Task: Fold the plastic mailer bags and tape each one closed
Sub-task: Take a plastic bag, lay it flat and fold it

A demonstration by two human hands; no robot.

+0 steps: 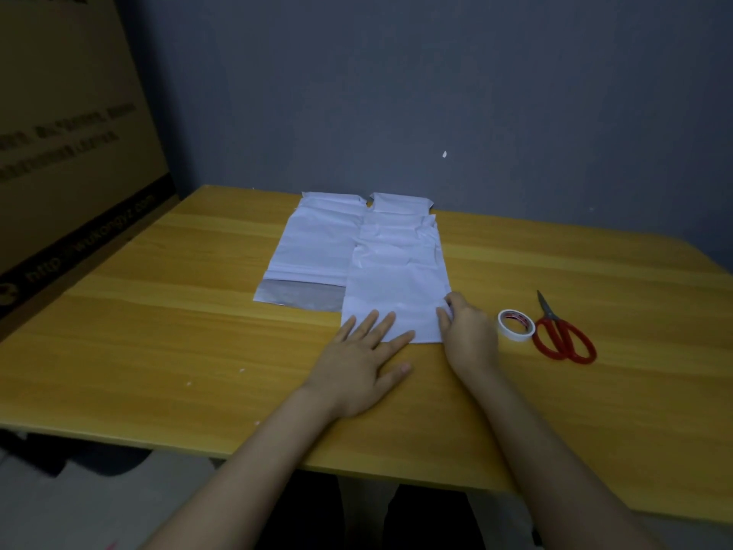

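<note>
Item 1, mailer bags: white plastic, lying flat on the yellow wood-grain table (pixel 158 311), toward the far middle. I counted at least two. The near bag (pixel 396 279) lay uppermost and overlapped the right side of the left bag (pixel 313 240), which showed a grey strip (pixel 301 296) along its near end (the adhesive flap or the inside of the bag; I could not tell which). A further white edge showed past the far end of the near bag, and whether that was a third bag I could not tell.

Item 2, my left hand (pixel 365 351): open, fingers spread, palm down, fingertips resting on the near edge of the near bag. It gripped nothing.

Item 3, my right hand (pixel 468 331): curled at the bag's near right corner, thumb and fingers pinching the plastic edge.

Item 4, tape roll (pixel 516 324): white, small, lying flat just right of my right hand, untouched.

Item 5, scissors (pixel 563 331): red-handled, closed, just beside the roll, untouched.

Status: I saw no finished fold and no tape on any bag. I judged the work to be at its start, with the first fold of the near bag about to begin from its near edge. Left to do: fold that bag, cut tape, seal it, and repeat for the rest.
</note>
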